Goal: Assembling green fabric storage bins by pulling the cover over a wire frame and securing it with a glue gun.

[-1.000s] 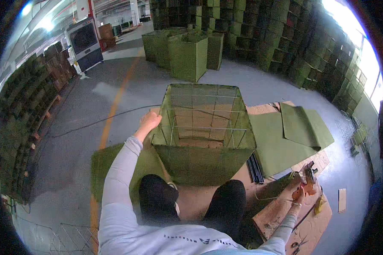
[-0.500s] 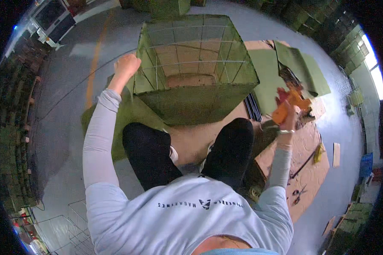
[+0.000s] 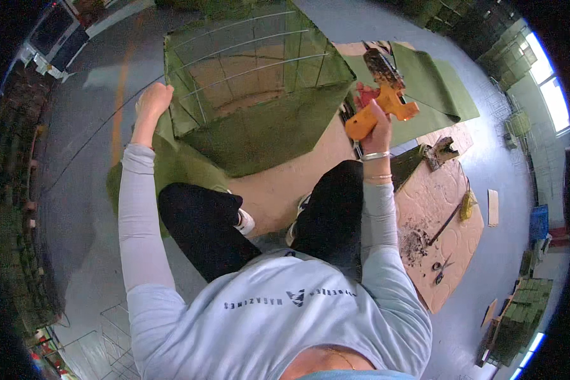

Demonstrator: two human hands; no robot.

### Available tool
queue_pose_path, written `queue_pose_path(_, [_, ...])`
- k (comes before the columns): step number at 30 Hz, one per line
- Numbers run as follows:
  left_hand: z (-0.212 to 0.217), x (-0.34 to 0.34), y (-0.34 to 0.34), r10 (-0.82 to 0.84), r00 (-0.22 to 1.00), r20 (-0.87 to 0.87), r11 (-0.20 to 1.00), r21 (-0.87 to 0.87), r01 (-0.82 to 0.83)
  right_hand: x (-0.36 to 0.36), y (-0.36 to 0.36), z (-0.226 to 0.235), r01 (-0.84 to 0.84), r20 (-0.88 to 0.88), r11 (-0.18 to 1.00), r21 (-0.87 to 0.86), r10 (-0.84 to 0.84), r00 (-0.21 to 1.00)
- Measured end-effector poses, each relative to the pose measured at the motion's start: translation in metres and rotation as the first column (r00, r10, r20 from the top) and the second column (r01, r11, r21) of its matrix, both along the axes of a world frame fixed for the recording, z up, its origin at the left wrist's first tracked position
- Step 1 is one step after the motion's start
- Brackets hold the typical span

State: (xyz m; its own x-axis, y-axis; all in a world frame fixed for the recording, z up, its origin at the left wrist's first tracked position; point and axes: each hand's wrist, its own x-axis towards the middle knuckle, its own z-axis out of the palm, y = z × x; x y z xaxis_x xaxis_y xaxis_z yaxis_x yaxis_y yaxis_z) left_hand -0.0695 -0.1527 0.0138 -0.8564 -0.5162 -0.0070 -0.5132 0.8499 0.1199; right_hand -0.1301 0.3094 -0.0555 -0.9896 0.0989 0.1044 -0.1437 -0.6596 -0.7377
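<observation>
A green wire-framed box (image 3: 266,136) is sitting before the knees (image 3: 199,201); an orange tool (image 3: 394,103) is hovering near its right corner, the right hand (image 3: 378,131) clasping it. The left hand (image 3: 153,102) is gripping the left edge, apparently steadying; the next move is probably calling for a firm hold.

This looks like a factory workshop. A painted orange line (image 3: 120,107) crosses the grey floor (image 3: 85,247). Wire frames (image 3: 111,339), stacked green goods (image 3: 522,307) and scissors (image 3: 443,268) surround the worker.
</observation>
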Motion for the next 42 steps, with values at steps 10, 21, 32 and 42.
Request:
queue_pose_path(10, [-0.006,-0.001,0.009,-0.027,0.992,-0.127,0.999,-0.033,0.023,0.045,0.02,-0.017,-0.037,-0.102,0.978,0.205,0.059,0.993])
queue_pose_path(21, [-0.009,0.014,-0.013,-0.139,0.91,-0.391,0.99,-0.042,0.134,0.04,0.021,-0.042,0.079,0.058,0.98,0.185,-0.091,0.994])
queue_pose_path(32, [-0.003,-0.026,-0.054,-0.356,0.84,-0.41,0.9,-0.39,0.192,-0.033,-0.018,-0.028,0.024,-0.025,0.977,0.21,-0.019,0.999])
queue_pose_path(42, [-0.015,-0.051,-0.063,-0.708,0.702,-0.077,0.57,-0.65,0.503,-0.03,-0.028,-0.025,0.112,-0.091,0.958,0.265,-0.09,0.992])
